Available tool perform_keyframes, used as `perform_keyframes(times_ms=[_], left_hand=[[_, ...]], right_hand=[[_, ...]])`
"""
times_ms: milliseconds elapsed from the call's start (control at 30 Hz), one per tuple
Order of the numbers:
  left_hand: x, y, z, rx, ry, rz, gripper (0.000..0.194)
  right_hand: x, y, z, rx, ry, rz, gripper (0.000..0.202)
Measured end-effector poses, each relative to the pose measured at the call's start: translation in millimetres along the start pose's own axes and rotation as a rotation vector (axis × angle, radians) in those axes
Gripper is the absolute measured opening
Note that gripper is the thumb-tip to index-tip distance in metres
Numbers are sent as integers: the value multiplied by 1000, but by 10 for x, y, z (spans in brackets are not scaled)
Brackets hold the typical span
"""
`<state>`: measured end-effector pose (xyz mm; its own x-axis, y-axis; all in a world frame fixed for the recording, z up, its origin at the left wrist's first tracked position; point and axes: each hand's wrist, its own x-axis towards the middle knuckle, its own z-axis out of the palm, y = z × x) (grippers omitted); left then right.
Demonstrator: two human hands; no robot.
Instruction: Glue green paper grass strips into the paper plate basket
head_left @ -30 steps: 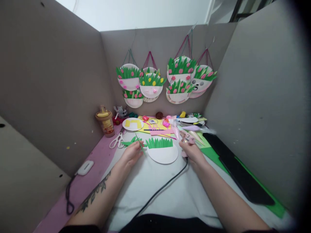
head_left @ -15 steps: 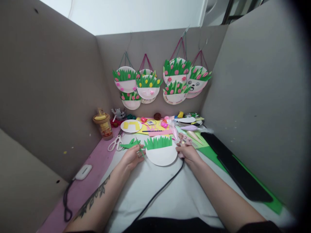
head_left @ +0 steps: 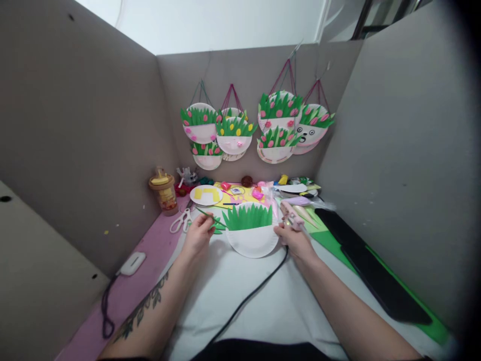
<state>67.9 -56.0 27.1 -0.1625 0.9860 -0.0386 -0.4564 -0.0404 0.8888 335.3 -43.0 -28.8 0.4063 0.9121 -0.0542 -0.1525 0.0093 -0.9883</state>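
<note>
A white paper-plate pocket (head_left: 252, 244) with a row of green paper grass (head_left: 248, 217) rising from it lies in front of me. My left hand (head_left: 199, 233), left of it, pinches a thin green paper blade (head_left: 218, 222) that slants toward the grass's left edge. My right hand (head_left: 296, 240) is closed around a pink glue gun (head_left: 293, 215) at the plate's right rim, its thumb by the rim. A black cord (head_left: 250, 298) runs from the gun toward me. Loose green paper pieces (head_left: 217, 229) lie beyond my left fingers.
White scissors (head_left: 182, 220) and a cup (head_left: 164, 193) stand to the left, with a white case (head_left: 133, 263) nearer. A plate with yellow pieces (head_left: 206, 195) lies behind. A long black object (head_left: 370, 271) lies at the right. Decorated plates (head_left: 235, 143) hang on the back panel.
My left hand has lifted slightly and shifted left, and the green blade has swung from steep to a flatter slant. The plate pocket has tilted a little; the glue gun stays in my right hand.
</note>
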Motion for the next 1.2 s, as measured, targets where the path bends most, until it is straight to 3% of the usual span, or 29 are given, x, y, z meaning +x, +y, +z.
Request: perform_keyframes(times_ms=[133,300,467,733,1200], left_hand=[[-44,-25,3,168,-5,320,25],[-108,-59,0,482,35,453,20],[-154,-16,6,691,71,480,23],[-205,22,44,800,73,530,20],[-75,-96,70,1015,-78,494,16]], right_hand=[[-49,37,-11,-2,-28,-188,36],[-172,-14,17,-60,-73,-282,40],[-306,-137,66,-64,-156,-349,39],[-351,-195,73,-93,-174,-357,37],[-369,-196,86,-96,-188,-386,35]])
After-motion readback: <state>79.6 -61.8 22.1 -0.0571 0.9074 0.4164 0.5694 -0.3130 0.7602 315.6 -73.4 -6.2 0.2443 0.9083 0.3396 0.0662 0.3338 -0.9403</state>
